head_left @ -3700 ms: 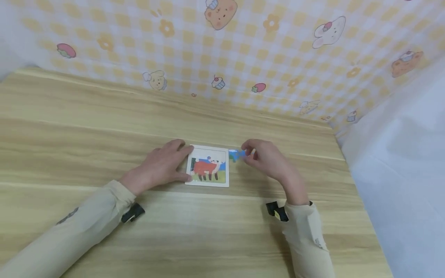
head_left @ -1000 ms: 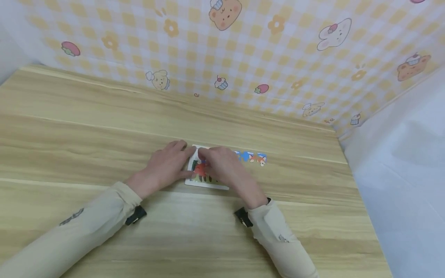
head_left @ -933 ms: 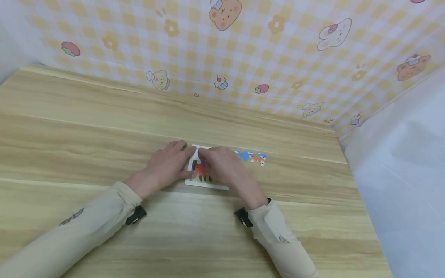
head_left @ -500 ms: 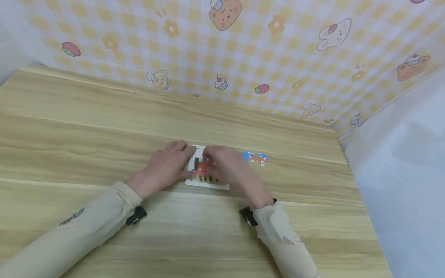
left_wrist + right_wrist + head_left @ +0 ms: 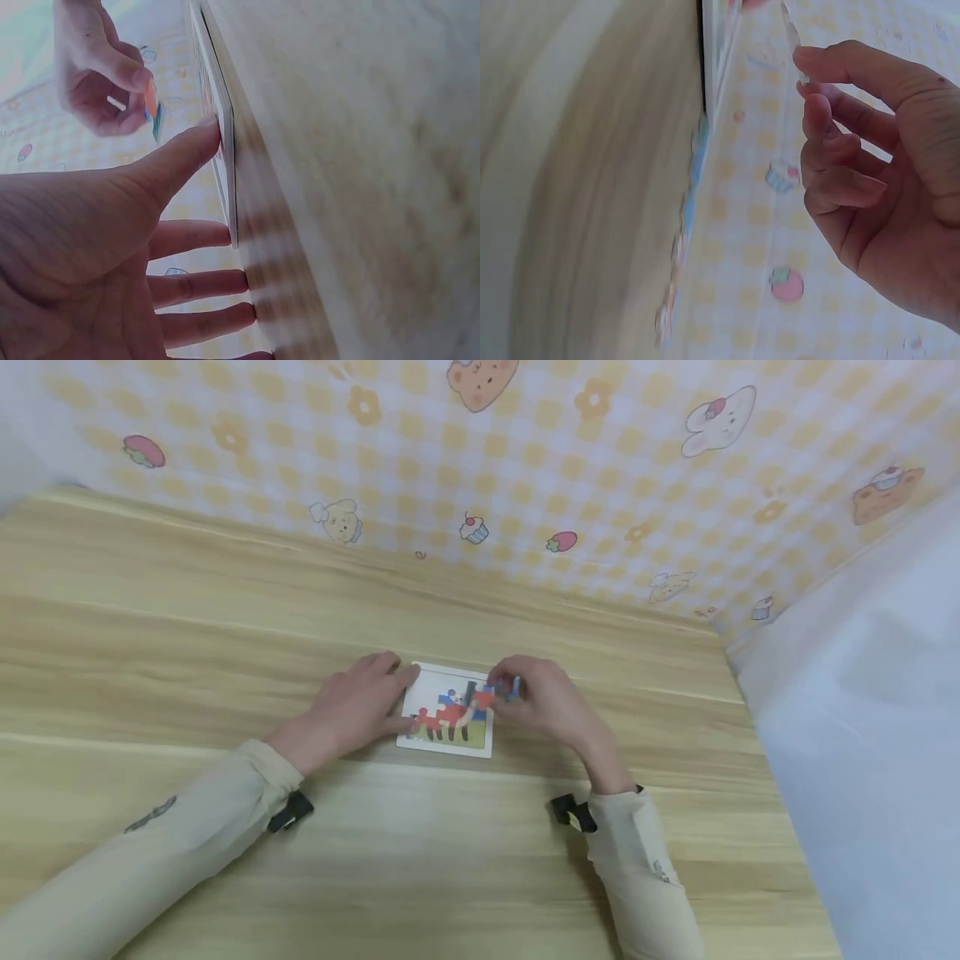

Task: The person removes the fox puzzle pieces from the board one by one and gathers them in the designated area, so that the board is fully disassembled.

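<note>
A shallow white-framed jigsaw board (image 5: 431,681) lies on the table, its lower part filled with pieces showing a red animal on grass. The upper part shows bare white backing. My left hand (image 5: 348,706) steadies the board's left side, fingers extended; in the left wrist view its thumb (image 5: 180,154) presses the frame. Raised above the board's right side, my right hand (image 5: 551,697) pinches a red and dark green jigsaw piece (image 5: 480,695) between thumb and fingertips. The right wrist view shows this piece (image 5: 793,37) edge-on, clear of the board.
Loose jigsaw pieces (image 5: 677,259) lie in a row on the table right of the board, mostly behind my right hand in the head view. A checked cloth (image 5: 405,452) stands behind the wooden table (image 5: 420,843); white sheeting (image 5: 862,710) hangs at right.
From over the board's left part, my right hand has lifted the dark green and red piece out and moved right with it. The board's left-middle spot is now bare. The left hand stays.
</note>
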`<control>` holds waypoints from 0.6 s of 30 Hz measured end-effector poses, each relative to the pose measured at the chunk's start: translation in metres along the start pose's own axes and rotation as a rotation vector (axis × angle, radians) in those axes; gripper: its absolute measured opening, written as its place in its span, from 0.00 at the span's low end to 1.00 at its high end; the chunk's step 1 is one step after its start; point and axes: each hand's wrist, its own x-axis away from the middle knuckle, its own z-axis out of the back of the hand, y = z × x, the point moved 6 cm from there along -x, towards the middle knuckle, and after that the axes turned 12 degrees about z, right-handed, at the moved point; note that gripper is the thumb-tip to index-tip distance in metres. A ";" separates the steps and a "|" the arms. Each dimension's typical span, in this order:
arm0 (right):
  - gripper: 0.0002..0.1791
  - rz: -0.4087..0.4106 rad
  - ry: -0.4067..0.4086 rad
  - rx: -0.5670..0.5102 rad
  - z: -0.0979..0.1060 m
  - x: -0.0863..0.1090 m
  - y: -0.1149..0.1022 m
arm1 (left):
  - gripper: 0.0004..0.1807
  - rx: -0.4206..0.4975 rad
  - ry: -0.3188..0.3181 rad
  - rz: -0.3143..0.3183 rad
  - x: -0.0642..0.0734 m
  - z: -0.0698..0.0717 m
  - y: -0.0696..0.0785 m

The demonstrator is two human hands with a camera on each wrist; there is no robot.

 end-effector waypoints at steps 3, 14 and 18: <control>0.10 -0.028 0.015 -0.028 0.009 0.007 0.009 | 0.40 0.003 0.000 0.006 -0.002 0.001 0.000; 0.09 -0.138 -0.039 -0.075 0.020 0.022 0.027 | 0.41 0.012 -0.004 0.006 -0.003 0.000 0.000; 0.09 -0.167 -0.078 -0.090 0.015 0.025 0.030 | 0.40 0.019 -0.010 0.010 -0.002 -0.001 -0.001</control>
